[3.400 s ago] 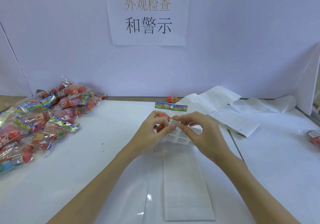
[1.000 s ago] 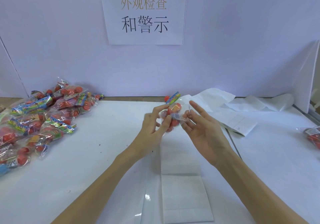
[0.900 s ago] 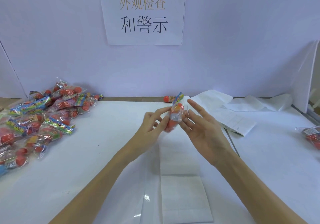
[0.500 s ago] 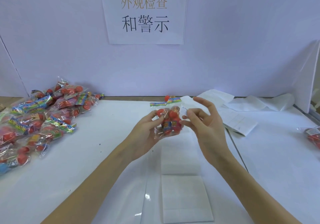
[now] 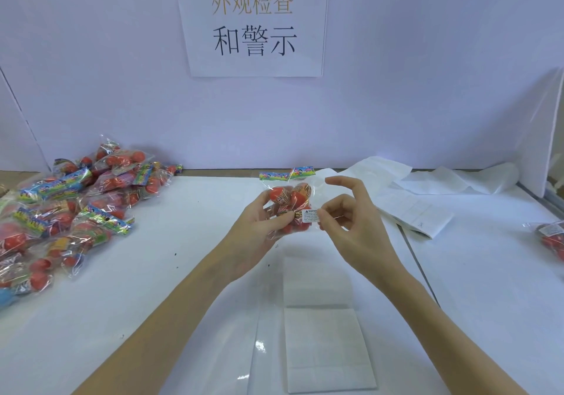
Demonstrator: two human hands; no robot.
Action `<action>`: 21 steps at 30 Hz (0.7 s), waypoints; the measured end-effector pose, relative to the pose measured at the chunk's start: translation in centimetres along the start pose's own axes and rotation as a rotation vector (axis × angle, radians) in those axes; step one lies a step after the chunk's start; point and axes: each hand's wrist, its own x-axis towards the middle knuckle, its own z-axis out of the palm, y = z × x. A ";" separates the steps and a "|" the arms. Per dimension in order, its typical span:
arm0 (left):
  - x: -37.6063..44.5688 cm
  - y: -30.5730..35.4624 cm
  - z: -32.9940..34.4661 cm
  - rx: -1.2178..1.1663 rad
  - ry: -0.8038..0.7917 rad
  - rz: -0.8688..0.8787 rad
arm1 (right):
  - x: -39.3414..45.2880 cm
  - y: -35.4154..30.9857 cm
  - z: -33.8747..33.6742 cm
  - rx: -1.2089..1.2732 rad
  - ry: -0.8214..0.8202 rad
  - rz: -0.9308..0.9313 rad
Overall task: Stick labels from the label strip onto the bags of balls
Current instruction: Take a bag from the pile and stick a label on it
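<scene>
I see the left hand (image 5: 259, 230) with its fingers (image 5: 265, 197) curled round a clear bag of balls (image 5: 290, 204), gripping it in the air above the tabletop (image 5: 171, 242), the bag's coloured header card uppermost. The right hand (image 5: 351, 226) meets the bag from the other side: thumb and a bent finger pinch at a small white warning label (image 5: 310, 215) lying on the bag's face, while the remaining fingers arch up and stay spread, touching nothing. Directly under both hands I have the label strip (image 5: 323, 327), a pale sheet running toward me, with bare tabletop on either side of it. Further left, well apart from the hands, a heap of bagged balls (image 5: 70, 211) crowds the left edge and back corner. To the right, loose white backing paper (image 5: 415, 208) trails along the rear wall, and another bag (image 5: 552, 236) sits at the far right edge. A printed paper sign (image 5: 253, 22) hangs on the wall behind.
</scene>
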 end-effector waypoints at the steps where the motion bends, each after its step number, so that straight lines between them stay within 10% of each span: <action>1: 0.0 0.0 0.0 0.000 -0.009 -0.008 | 0.0 0.0 0.0 -0.001 0.004 -0.003; 21: -0.2 -0.4 0.5 0.204 0.123 0.039 | -0.4 0.7 0.8 -0.284 0.094 -0.013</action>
